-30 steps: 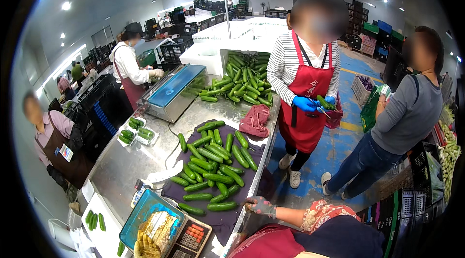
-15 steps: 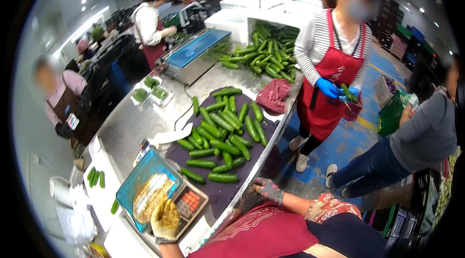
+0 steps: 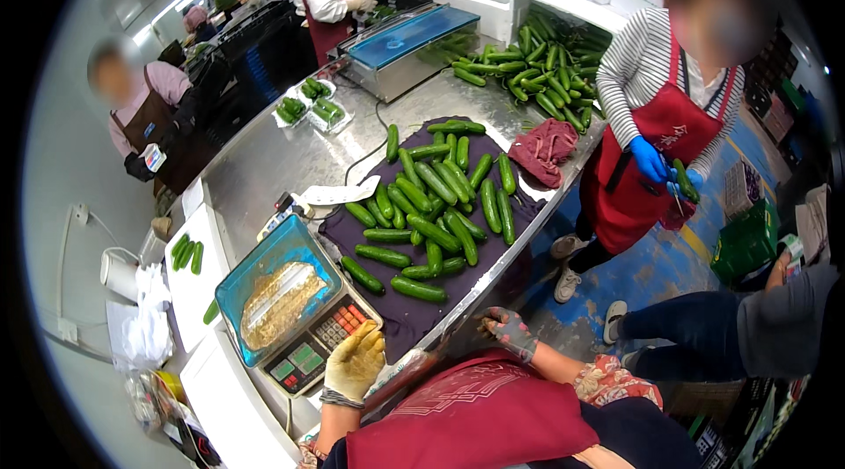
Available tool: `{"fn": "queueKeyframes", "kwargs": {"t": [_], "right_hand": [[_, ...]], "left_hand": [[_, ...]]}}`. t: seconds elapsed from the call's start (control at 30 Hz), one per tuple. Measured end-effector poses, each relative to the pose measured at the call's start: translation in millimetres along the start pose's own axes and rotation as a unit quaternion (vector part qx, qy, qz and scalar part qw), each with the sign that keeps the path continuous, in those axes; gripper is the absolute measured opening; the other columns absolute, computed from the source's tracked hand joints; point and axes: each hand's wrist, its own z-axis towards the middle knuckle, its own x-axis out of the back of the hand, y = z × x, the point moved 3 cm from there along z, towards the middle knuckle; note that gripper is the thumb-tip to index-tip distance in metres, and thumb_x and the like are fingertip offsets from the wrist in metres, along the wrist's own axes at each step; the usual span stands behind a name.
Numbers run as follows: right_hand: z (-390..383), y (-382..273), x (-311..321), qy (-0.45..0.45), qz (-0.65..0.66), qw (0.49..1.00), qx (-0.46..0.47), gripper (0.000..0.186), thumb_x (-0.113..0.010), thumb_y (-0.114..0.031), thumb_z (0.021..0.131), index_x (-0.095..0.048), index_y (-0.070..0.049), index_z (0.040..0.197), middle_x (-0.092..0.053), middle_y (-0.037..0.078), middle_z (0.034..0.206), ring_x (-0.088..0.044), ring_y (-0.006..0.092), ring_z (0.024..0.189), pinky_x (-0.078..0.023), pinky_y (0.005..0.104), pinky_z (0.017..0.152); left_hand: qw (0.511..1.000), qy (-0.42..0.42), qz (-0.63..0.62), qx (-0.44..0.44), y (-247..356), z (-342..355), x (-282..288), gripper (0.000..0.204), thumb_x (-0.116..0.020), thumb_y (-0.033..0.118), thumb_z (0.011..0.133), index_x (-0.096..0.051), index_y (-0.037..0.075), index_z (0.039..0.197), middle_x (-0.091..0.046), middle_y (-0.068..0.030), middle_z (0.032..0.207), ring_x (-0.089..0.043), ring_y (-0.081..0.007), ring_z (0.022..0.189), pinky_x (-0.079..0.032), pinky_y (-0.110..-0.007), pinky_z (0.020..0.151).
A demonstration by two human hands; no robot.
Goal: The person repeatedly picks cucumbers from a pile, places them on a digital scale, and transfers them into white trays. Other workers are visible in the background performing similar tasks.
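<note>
Left hand [image 3: 356,365] has moved: half a second ago it was over the front of the scale [image 3: 330,353], and now it's round by the keypad corner, nearer the cloth [image 3: 398,315]. Whole view has swung too, so the table [image 3: 251,179] sits differently in the picture. That hand looks empty to me, palm showing in its grubby glove, fingers loosely bent and not pinching anything. Right hand [image 3: 509,333] is down by the near table edge with its fingers bent; can't tell if they're pressed together or touching the metal.

Cucumbers [image 3: 436,232] are in a loose heap on the dark cloth, a few piled over others, right beside the scale. Neither hand is on them. Across the corner, a co-worker [image 3: 656,157] in blue gloves has one cucumber in hand.

What could go wrong? I'd watch the keypad [image 3: 341,326] first: the glove is so close that a dragged cuff or fingertip could hit a button. Next, the heap. Pull one from underneath and the round ones on top could roll, and those along the near edge don't have much table left before the floor. Snagging the cloth would probably shift the lot. Also, the scale tray [image 3: 236,280] already has something tan and lumpy in it (can't tell what), so a reading could come out off.
</note>
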Motion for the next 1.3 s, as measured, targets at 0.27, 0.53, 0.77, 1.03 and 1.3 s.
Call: {"fn": "queueKeyframes", "kwargs": {"t": [0.27,0.53,0.77,1.03,1.3], "right_hand": [[49.9,-56.3,30.7,0.038,-0.246,0.961,0.122,0.020,-0.056,-0.019,0.086,-0.061,-0.002,0.097,-0.065,0.009,0.084,-0.062,0.0154,0.074,-0.049,0.0295,0.065],[187.6,-124.6,111.9,0.268,-0.370,0.868,0.193,0.035,-0.056,-0.017,0.081,-0.053,-0.005,0.113,-0.063,0.014,0.086,-0.062,0.0283,0.078,-0.050,0.0379,0.067],[264.0,-157.0,111.0,0.152,-0.532,0.832,-0.045,0.060,-0.066,-0.032,0.072,-0.048,-0.003,0.122,-0.059,0.021,0.112,-0.058,0.0345,0.102,-0.047,0.0403,0.084],[279.3,-139.4,146.1,0.049,-0.479,0.869,-0.113,0.067,-0.065,-0.044,0.072,-0.050,0.001,0.118,-0.059,0.020,0.112,-0.059,0.0317,0.100,-0.047,0.0369,0.084],[183.6,-193.6,128.7,-0.008,0.055,0.988,0.146,0.048,-0.067,-0.028,0.080,-0.049,0.003,0.112,-0.061,0.008,0.095,-0.058,0.0100,0.083,-0.046,0.0192,0.068]], "left_hand": [[0.998,0.062,0.020,-0.011,-26.7,-12.0,3.1,0.043,-0.057,0.027,0.086,-0.052,0.001,0.121,-0.062,-0.0127,0.108,-0.060,-0.0243,0.096,-0.050,-0.034,0.081],[0.997,0.064,0.039,0.025,-10.2,8.4,8.0,0.039,-0.049,0.026,0.091,-0.052,0.002,0.121,-0.062,-0.0122,0.106,-0.061,-0.0243,0.092,-0.049,-0.033,0.077],[0.996,0.027,0.025,0.083,-8.9,43.3,-7.0,0.040,-0.047,0.023,0.092,-0.048,-0.001,0.124,-0.062,-0.0141,0.106,-0.062,-0.0249,0.093,-0.051,-0.034,0.076],[0.976,-0.046,0.171,0.126,-37.7,127.9,-72.5,0.042,-0.048,0.025,0.093,-0.046,0.002,0.128,-0.061,-0.0109,0.110,-0.060,-0.0201,0.100,-0.049,-0.030,0.083],[0.967,-0.140,0.123,0.172,-43.5,209.9,-130.4,0.057,-0.044,0.041,0.093,-0.040,-0.001,0.131,-0.056,-0.0147,0.121,-0.056,-0.0237,0.109,-0.048,-0.035,0.089]]}}
